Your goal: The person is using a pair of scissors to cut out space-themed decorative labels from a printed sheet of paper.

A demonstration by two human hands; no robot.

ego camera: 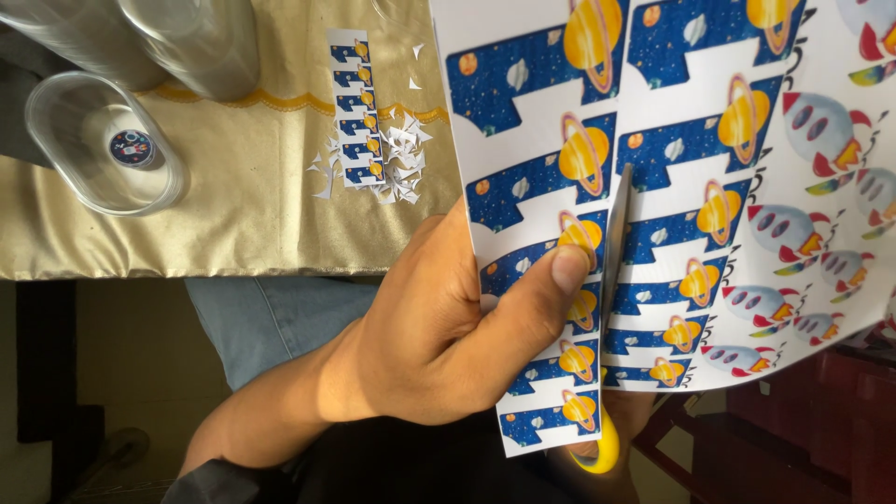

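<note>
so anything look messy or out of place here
Only small white paper scraps scattered around the cut sticker strip on the gold tablecloth. Otherwise nothing stands out.

**On the gold cloth**

A cut strip of blue planet pictures [353, 110] lay on the gold tablecloth [233, 215], white paper scraps [401, 154] scattered beside it. A clear plastic tub [103, 140] sat at left, clear cylinders [140, 37] behind it.
</note>
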